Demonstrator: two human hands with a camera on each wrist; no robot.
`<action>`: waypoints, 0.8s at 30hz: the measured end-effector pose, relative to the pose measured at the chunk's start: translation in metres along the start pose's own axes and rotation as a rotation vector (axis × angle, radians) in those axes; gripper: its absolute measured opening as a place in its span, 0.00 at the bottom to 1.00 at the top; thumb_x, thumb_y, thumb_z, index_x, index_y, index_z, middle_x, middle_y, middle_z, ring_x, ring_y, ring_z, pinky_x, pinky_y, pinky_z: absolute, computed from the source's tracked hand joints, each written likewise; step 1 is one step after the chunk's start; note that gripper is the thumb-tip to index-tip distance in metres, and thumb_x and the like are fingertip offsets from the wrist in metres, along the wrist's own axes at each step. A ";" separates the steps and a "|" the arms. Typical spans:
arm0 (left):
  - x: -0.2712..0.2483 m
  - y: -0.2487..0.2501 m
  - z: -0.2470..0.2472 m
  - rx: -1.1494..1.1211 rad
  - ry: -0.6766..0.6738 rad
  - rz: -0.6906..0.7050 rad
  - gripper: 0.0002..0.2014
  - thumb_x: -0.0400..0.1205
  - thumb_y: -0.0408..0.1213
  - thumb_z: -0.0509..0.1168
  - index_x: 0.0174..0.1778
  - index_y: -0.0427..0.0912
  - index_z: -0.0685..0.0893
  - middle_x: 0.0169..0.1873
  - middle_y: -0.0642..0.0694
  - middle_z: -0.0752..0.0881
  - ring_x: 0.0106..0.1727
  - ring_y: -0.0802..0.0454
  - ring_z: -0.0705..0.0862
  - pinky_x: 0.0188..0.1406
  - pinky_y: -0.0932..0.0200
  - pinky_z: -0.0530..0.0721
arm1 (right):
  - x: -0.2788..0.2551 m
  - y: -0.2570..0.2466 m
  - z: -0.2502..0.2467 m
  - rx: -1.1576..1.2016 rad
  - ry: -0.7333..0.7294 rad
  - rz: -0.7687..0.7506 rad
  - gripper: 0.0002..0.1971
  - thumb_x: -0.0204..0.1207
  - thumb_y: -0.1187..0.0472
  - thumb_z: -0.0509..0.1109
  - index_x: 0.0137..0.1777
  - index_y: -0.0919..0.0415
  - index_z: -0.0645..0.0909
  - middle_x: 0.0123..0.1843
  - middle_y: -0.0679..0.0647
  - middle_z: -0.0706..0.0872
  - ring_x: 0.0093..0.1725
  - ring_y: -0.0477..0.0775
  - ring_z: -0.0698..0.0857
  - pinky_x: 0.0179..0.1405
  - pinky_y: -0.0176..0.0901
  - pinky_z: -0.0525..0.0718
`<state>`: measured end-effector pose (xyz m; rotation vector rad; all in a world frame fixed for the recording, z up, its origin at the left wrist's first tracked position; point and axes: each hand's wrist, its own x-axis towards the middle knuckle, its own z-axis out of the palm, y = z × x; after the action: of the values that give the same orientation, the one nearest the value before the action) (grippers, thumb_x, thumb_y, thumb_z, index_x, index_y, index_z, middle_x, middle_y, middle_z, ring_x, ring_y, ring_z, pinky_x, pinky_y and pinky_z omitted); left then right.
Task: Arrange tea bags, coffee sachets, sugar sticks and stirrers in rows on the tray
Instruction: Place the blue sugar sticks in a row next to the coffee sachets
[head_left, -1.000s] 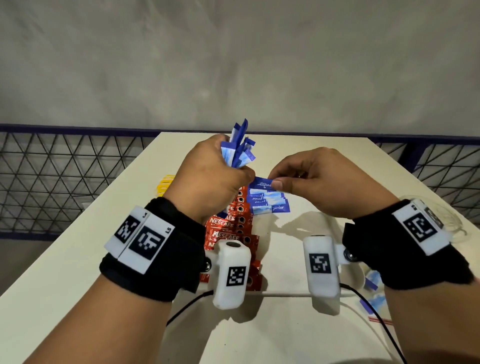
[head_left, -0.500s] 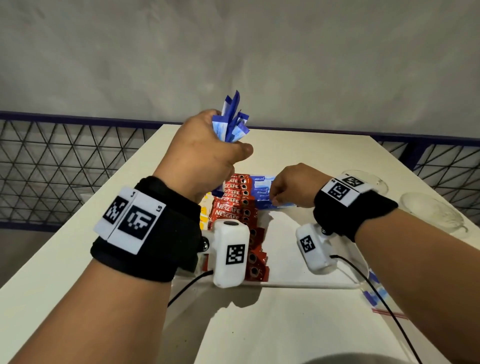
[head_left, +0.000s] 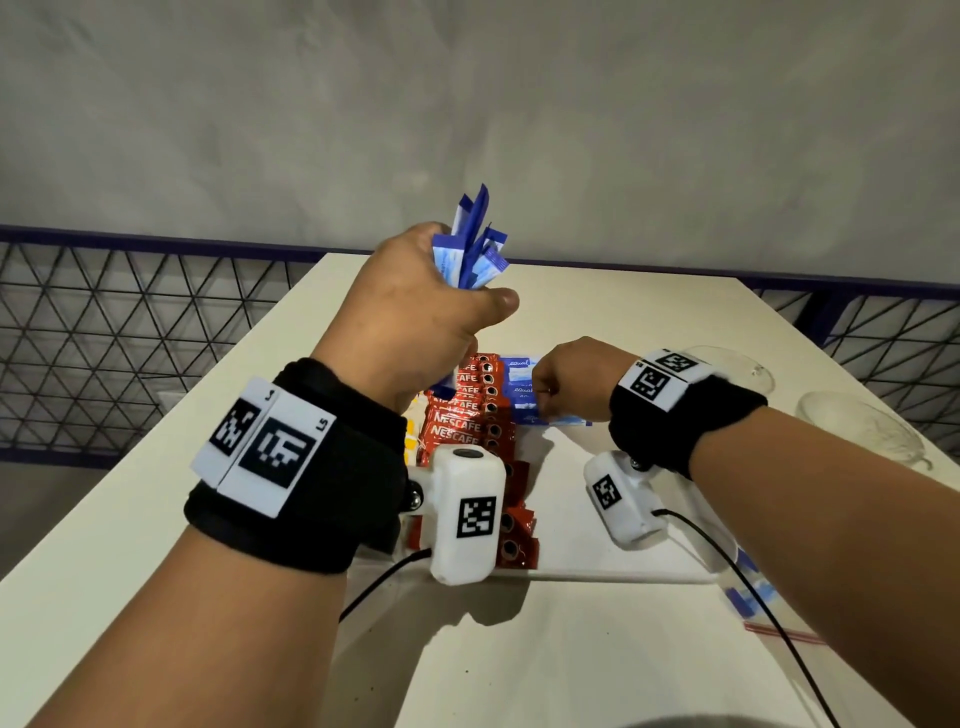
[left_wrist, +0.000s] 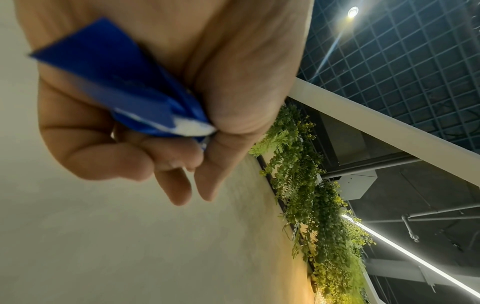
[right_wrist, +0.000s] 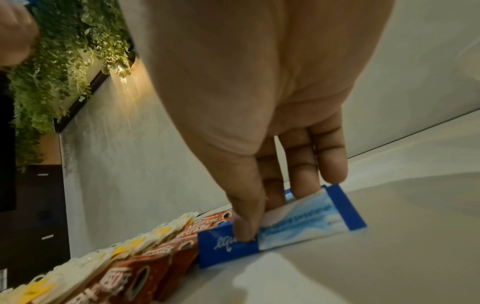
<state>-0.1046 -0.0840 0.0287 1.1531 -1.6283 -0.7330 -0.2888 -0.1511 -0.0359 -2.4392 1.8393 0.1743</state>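
My left hand (head_left: 415, 317) is raised above the tray and grips a bunch of blue sugar sticks (head_left: 470, 249), whose lower ends show under the palm (left_wrist: 124, 92). My right hand (head_left: 566, 379) is down on the white tray (head_left: 597, 574). Its thumb and fingers pinch one blue sugar stick (right_wrist: 298, 228) lying flat at the near end of the blue row (head_left: 519, 387). A row of red coffee sachets (head_left: 467, 415) (right_wrist: 145, 273) runs just left of it. Yellow-tagged tea bags (head_left: 410, 441) (right_wrist: 85, 265) lie left of the sachets, mostly hidden by my left wrist.
Two clear glass bowls (head_left: 862, 431) (head_left: 727, 364) stand on the table at the right. A clear zip bag with blue sticks (head_left: 753, 597) lies by the tray's front right corner. A wire fence (head_left: 130, 338) runs behind the table.
My right hand took a stick from the bunch and went down and forward to the tray, laying it by the blue row. My left hand lifted the bunch higher.
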 end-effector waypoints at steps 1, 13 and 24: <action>0.000 0.000 0.000 -0.002 -0.003 -0.002 0.15 0.78 0.42 0.73 0.56 0.46 0.78 0.33 0.44 0.81 0.27 0.54 0.79 0.24 0.67 0.79 | 0.001 0.000 0.001 -0.006 0.000 -0.005 0.04 0.75 0.56 0.72 0.41 0.51 0.79 0.36 0.44 0.78 0.42 0.50 0.77 0.29 0.35 0.67; 0.003 0.000 0.009 -0.710 -0.133 -0.426 0.25 0.72 0.63 0.66 0.48 0.43 0.76 0.27 0.49 0.74 0.21 0.56 0.71 0.16 0.66 0.71 | -0.032 -0.008 -0.043 0.602 0.397 -0.095 0.11 0.81 0.47 0.65 0.44 0.52 0.83 0.38 0.44 0.85 0.37 0.48 0.82 0.41 0.46 0.80; -0.003 -0.001 0.032 -0.813 0.147 -0.419 0.30 0.85 0.59 0.54 0.55 0.30 0.79 0.51 0.24 0.84 0.51 0.31 0.89 0.48 0.36 0.87 | -0.069 -0.047 -0.060 0.892 0.383 -0.333 0.06 0.70 0.57 0.80 0.41 0.56 0.86 0.35 0.54 0.90 0.35 0.53 0.88 0.45 0.55 0.88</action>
<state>-0.1343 -0.0831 0.0157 0.9009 -0.8101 -1.3787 -0.2602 -0.0802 0.0327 -2.1043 1.1507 -0.9657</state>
